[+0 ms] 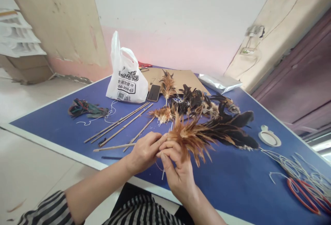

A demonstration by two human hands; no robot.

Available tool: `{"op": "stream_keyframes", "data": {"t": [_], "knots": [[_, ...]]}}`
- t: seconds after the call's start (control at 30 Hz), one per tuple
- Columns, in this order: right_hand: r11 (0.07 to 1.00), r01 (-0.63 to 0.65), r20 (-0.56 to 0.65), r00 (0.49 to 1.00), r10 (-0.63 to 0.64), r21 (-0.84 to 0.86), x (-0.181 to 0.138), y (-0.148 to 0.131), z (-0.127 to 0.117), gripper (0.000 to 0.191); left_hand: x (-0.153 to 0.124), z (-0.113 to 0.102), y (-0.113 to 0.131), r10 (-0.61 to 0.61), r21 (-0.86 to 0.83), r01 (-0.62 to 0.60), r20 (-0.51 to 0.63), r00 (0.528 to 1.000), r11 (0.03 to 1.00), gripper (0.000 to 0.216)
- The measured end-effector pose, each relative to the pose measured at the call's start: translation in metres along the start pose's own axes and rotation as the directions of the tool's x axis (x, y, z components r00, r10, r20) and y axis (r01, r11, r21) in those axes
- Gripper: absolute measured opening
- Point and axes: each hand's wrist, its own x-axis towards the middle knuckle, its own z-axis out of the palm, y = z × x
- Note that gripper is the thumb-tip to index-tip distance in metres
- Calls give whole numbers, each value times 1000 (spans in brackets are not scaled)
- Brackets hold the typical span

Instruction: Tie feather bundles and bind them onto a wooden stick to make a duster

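My left hand (146, 150) is closed around a thin bamboo stick (113, 147), whose bare end juts out to the left. Brown and black feathers (191, 135) fan out to the right from the stick's other end, like a feather duster. At the base of these feathers, my right hand (178, 171) is closed with its fingers bent, touching the left hand's fingertips. What exactly lies under the fingers is hidden. Just beyond the hands are a small ginger feather bunch (164, 114) and an upright-pointing feather bunch (168, 85).
Several bamboo sticks (124, 125) lie left on the blue table (232, 180), near dark feathers (88, 108). A white plastic bag (126, 80), phone (153, 93), cardboard (186, 76) and silver packet (219, 82) are behind. Tape (269, 137), cord (294, 164) and red-handled scissors (302, 195) lie right.
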Motion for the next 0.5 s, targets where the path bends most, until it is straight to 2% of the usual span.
{"op": "stream_keyframes", "data": {"t": [0.13, 0.23, 0.33, 0.4, 0.5], "knots": [[1000, 10, 51, 999, -10, -2, 0, -4, 3, 14, -3, -2, -1, 24, -1, -24, -18, 1000, 1000, 44], [1000, 5, 124, 992, -4, -9, -4, -12, 6, 13, -3, -3, -6, -17, -10, 16, -66, 998, 1000, 49], [997, -74, 214, 974, 72, 1, -5, -23, -2, 15, 0, -9, -16, -92, -32, 89, -115, 989, 996, 44], [985, -174, 293, 941, 169, -9, -3, -30, -23, 19, 2, -18, -24, -131, -55, 127, -90, 987, 990, 37], [948, -280, 349, 883, 315, -148, 6, -30, -84, 23, 5, -41, -33, -139, -95, 141, 32, 990, 985, 31]]}}
